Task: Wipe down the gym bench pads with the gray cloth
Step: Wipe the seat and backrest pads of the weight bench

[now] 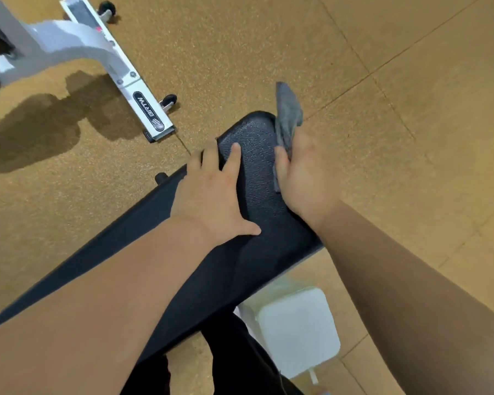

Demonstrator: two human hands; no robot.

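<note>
A black textured bench pad runs from the lower left up to a rounded end near the centre. My left hand lies flat on it with fingers spread, the fingertips reaching over its left edge. My right hand grips the gray cloth at the pad's right edge. Most of the cloth sticks up past my fingers over the pad's far right corner; a small part hangs below my thumb.
A white machine frame with small black wheels stands on the tan speckled floor at the upper left. A white box-like object sits under the bench at the lower right. Dark trousers show at the bottom.
</note>
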